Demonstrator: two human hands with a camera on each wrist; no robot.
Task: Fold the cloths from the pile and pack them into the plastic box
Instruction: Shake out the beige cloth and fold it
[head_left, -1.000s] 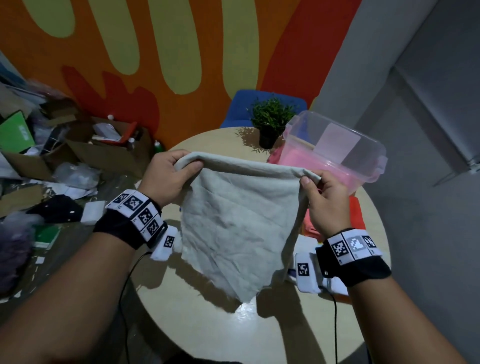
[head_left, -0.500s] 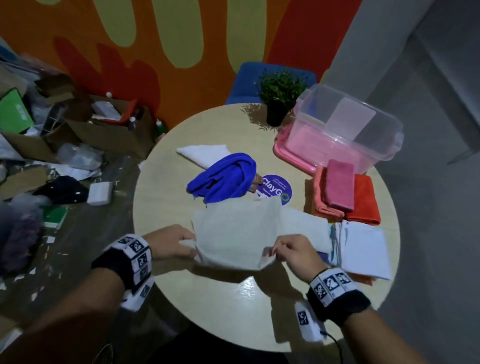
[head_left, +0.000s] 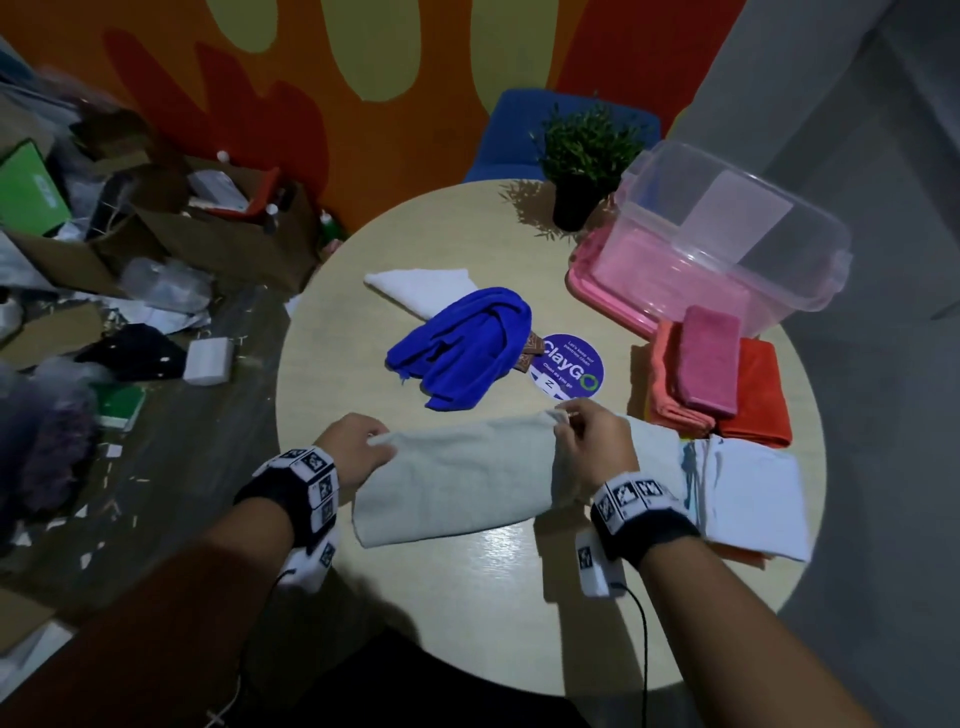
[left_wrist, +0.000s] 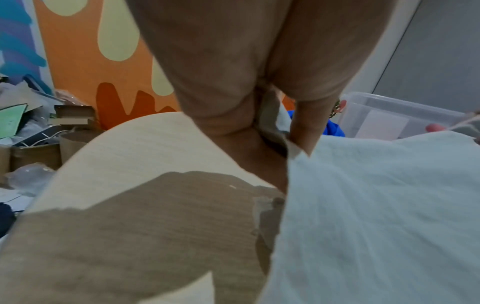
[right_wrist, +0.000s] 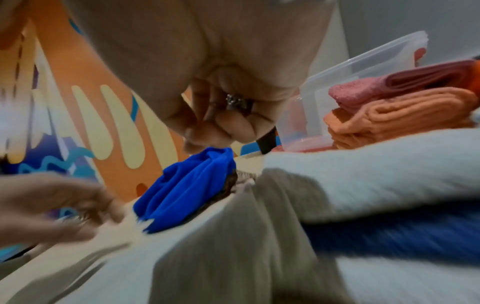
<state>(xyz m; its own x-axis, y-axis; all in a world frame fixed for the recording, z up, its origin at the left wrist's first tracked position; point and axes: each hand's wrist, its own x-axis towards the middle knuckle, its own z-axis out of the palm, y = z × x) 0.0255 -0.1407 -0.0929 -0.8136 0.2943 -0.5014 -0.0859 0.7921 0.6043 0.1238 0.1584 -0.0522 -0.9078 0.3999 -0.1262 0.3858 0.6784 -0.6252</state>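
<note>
A beige cloth lies folded in half on the round table in front of me. My left hand pinches its far left corner. My right hand pinches its far right corner. A crumpled blue cloth and a white cloth lie further back. The clear plastic box stands at the back right on a pink lid. Folded orange and pink cloths are stacked before it; the stack also shows in the right wrist view.
Folded white cloths lie at my right, partly under the beige cloth. A potted plant and a blue chair stand at the back. Cardboard boxes and litter cover the floor at left. A round ClayGo sticker marks the table centre.
The beige cloth, held up hanging a second ago, came down onto the table and now lies folded in half, with both hands moved away from me, holding the corners at its far edge.
</note>
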